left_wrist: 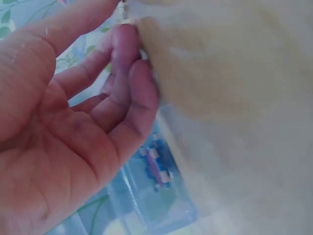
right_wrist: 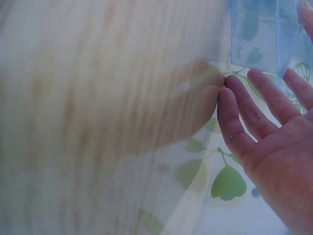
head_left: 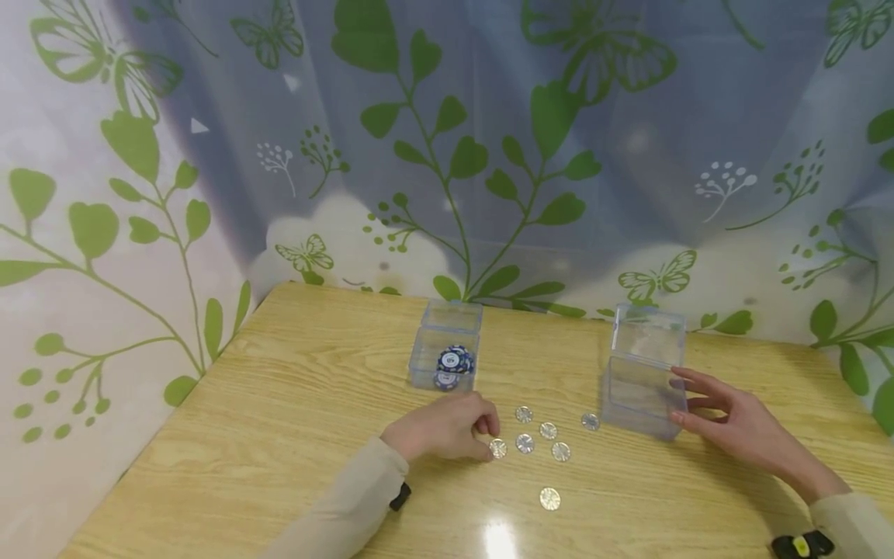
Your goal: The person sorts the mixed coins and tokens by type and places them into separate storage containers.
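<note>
My left hand [head_left: 447, 427] is low over the table with fingers bent, pinching a shiny coin [head_left: 497, 448] at the thumb and fingertips. In the left wrist view, the coin's silvery edge [left_wrist: 122, 9] shows at the thumb tip. Just beyond this hand stands a clear plastic box [head_left: 422, 365], lid raised, holding several blue-and-white poker chips [head_left: 455, 360]. My right hand [head_left: 736, 423] rests its relaxed fingers along the right side of a second clear box [head_left: 639, 400], also with its lid raised. Its fingers [right_wrist: 266, 95] look loosely extended beside the box in the right wrist view.
Several loose coins [head_left: 525, 443] lie between the two boxes, one coin [head_left: 590, 421] close to the right box and another coin [head_left: 549, 498] nearer me. The wooden table [head_left: 279, 411] meets a leaf-and-butterfly curtain [head_left: 489, 194] at the back and left.
</note>
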`<action>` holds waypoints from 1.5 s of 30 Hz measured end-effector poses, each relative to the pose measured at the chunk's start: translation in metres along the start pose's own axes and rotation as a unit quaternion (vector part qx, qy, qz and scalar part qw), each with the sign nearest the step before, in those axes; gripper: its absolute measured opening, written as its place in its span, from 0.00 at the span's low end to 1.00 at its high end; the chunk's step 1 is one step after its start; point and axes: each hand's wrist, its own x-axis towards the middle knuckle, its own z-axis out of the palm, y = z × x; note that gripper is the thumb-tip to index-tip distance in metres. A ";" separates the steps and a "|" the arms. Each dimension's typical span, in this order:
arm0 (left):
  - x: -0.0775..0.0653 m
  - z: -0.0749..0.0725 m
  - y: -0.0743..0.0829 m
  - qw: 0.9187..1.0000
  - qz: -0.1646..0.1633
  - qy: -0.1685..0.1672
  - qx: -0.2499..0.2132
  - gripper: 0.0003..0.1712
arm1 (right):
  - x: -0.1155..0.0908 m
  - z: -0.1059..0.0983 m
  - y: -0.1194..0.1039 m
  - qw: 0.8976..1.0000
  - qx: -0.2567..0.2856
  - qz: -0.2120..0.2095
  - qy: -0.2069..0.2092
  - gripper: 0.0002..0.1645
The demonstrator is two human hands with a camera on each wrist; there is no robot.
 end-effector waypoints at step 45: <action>0.000 0.006 0.010 1.000 -0.020 0.009 -0.016 0.19 | 0.001 0.000 -0.002 1.000 -0.020 0.003 -0.002 0.40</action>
